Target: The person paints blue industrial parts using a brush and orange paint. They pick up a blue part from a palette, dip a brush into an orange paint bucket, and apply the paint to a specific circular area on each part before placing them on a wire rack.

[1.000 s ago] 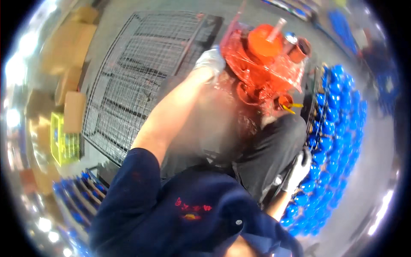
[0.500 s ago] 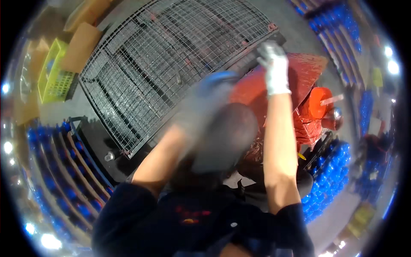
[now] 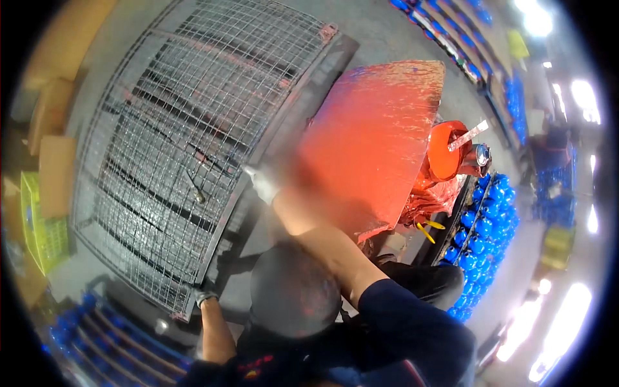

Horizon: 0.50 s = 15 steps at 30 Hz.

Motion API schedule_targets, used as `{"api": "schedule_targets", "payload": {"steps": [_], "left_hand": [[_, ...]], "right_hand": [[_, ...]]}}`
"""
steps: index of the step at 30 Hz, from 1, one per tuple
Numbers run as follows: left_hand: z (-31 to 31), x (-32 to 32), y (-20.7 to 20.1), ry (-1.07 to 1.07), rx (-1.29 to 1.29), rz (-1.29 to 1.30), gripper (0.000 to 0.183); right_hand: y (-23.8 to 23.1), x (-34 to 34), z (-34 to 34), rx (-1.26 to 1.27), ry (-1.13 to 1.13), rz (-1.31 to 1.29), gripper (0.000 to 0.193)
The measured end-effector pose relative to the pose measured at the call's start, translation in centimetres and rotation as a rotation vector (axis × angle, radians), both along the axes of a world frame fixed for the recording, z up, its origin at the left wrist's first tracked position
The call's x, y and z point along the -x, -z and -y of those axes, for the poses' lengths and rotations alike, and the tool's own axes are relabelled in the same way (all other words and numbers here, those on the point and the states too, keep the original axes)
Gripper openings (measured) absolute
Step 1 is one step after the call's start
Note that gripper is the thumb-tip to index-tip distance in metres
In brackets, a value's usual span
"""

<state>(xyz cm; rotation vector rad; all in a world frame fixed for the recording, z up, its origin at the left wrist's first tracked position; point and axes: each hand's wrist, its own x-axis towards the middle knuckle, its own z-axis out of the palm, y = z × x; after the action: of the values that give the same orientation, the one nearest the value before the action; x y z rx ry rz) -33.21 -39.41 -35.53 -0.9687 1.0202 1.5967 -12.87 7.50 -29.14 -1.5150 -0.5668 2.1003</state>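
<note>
My left hand [image 3: 205,296], in a grey-white glove, is at the lower corner of a large wire mesh rack [image 3: 184,187]. Its fingers look bent round the rack's frame, though they are partly hidden. Across my body reaches my right arm. My right hand [image 3: 262,186], in a white glove, is at the near long edge of the same rack, with a finger stretched toward the rim and nothing seen in it. A thin tool-like piece [image 3: 196,188] lies on the mesh. A blurred dark rounded shape [image 3: 295,290] covers part of the view between my arms.
Right of the rack stands a red-coated panel [image 3: 380,142]. Beyond it are an orange-red container [image 3: 445,151] with a flat stick and a yellow-handled tool [image 3: 427,231]. Shiny blue round pieces [image 3: 483,242] fill racks at right and lower left. A yellow-green crate [image 3: 42,226] stands at left.
My view has turned, shifting the rack. Both hands have moved to the rack's edge, my right from over the red panel. The blurred blue thing near my left hand no longer shows there.
</note>
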Motion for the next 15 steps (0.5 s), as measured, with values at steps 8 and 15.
{"api": "schedule_targets", "payload": {"steps": [8, 15], "left_hand": [[2.0, 0.3, 1.8, -0.043, 0.043, -0.05, 0.066], [3.5, -0.6, -0.2, 0.066, -0.767, -0.037, 0.058]], "right_hand": [[-4.3, -2.2, 1.7, -0.018, 0.015, -0.006, 0.021], [-0.4, -1.3, 2.3, -0.135, 0.075, 0.129, 0.024]]}}
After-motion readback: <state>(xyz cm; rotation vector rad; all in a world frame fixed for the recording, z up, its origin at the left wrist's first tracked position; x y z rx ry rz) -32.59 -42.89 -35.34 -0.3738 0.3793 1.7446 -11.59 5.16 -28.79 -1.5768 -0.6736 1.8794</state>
